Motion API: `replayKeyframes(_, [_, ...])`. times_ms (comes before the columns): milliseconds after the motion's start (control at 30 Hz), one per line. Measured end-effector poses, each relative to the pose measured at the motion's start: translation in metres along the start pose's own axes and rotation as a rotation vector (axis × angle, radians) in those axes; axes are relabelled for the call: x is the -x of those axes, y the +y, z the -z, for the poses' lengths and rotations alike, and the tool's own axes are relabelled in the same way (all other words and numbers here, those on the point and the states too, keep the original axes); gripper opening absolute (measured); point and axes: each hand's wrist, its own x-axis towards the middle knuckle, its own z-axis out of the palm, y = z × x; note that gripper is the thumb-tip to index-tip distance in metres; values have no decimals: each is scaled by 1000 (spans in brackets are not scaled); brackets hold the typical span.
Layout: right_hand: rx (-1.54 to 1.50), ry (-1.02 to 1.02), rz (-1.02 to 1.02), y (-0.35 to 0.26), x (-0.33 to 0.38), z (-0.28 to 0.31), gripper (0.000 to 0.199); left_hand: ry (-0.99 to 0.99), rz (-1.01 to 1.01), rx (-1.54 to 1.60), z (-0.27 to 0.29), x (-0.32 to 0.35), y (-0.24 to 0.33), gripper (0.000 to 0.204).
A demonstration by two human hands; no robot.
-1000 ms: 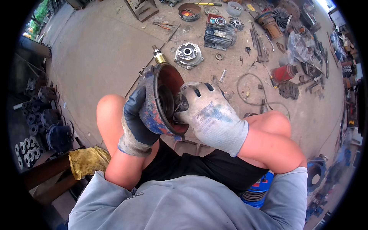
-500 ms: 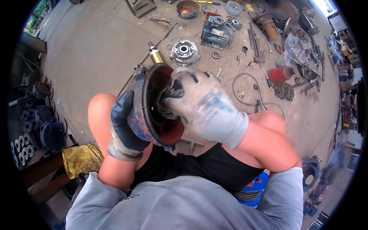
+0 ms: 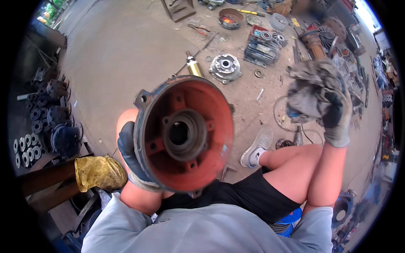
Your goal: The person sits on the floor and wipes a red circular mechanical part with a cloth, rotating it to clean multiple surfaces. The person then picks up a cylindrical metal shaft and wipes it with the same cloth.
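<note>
A round, hollow motor end housing with a red-painted inside and a bearing bore at its centre faces me above my lap. My left hand, in a grey and dark-coated glove, grips its left rim; part of the hand is behind the metal. Out to the right, clear of the housing, my gloved right hand is closed on a crumpled grey rag. On the floor beyond the housing lie a silver flange cover and a brass-coloured cylinder.
A finned electric motor body lies farther off, with pliers and a round pan near it. Tools and parts crowd the right side. Several metal rings and castings fill the left, behind a yellow cloth.
My right hand has come out of the housing and swung right with the rag. The housing has turned in my left hand, so its inside now faces me.
</note>
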Motion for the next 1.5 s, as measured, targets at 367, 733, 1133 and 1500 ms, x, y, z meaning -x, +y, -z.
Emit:
replayKeyframes(367, [1005, -16, 378, -12, -25, 17, 35, 84, -136, -133, 15, -3, -2, 66])
replayKeyframes(733, [410, 345, -325, 37, -65, 103, 69, 47, -126, -216, 0, -22, -18, 68])
replayKeyframes(1133, [909, 877, -70, 96, -102, 172, 75, 98, -288, -270, -7, -15, -6, 71])
replayKeyframes(1500, [425, 400, 268, 2, -49, 43, 39, 49, -321, -167, -18, -37, 1, 73])
